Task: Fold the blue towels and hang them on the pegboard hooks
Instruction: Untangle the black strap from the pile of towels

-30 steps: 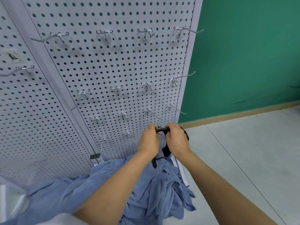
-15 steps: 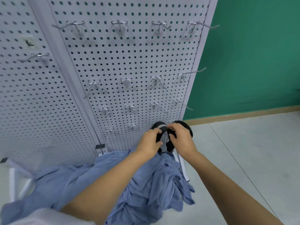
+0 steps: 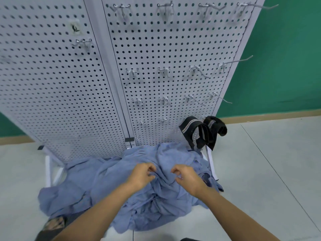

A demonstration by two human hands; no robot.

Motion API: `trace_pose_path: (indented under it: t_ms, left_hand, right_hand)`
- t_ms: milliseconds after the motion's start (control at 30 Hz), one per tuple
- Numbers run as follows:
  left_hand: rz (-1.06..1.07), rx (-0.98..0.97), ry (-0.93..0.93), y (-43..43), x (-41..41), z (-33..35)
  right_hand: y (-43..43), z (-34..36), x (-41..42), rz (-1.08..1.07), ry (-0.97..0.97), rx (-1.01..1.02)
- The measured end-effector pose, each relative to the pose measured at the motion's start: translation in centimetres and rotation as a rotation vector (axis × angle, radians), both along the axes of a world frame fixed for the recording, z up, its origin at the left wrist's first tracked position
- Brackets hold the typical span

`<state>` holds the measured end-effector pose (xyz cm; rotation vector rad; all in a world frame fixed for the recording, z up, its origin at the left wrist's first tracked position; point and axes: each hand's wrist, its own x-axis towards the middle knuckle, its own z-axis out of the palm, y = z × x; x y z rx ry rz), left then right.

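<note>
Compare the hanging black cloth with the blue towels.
The black cloth hangs low on the pegboard; the blue towels lie heaped on the floor. The black cloth is small and striped; the blue towels are larger and plain. The left hand and right hand grip only the blue towels. Both are fabric.

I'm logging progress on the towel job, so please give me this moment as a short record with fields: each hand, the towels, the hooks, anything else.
left hand: pinches fabric on the blue towels
right hand: pinches the same heap, close beside the left
blue towels: crumpled, unfolded heap at the foot of the pegboard
hooks: none in view carries a blue towel
other: black cloth item hangs low on the board's right side
</note>
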<state>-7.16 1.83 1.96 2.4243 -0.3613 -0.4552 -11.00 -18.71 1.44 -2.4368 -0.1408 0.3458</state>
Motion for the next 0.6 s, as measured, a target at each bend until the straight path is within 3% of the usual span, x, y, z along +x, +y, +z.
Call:
trace_pose_path:
  t_ms: [400,600]
  left_hand:
    - [0.005,0.284,-0.044,-0.2,0.2,-6.8]
    - [0.34,-0.154,-0.03,0.0,1.4,-3.3]
  right_hand:
    - [4.0,-4.0,3.0,0.11,0.103,-0.081]
    - [4.8,-2.4,2.9,0.098,0.073,0.025]
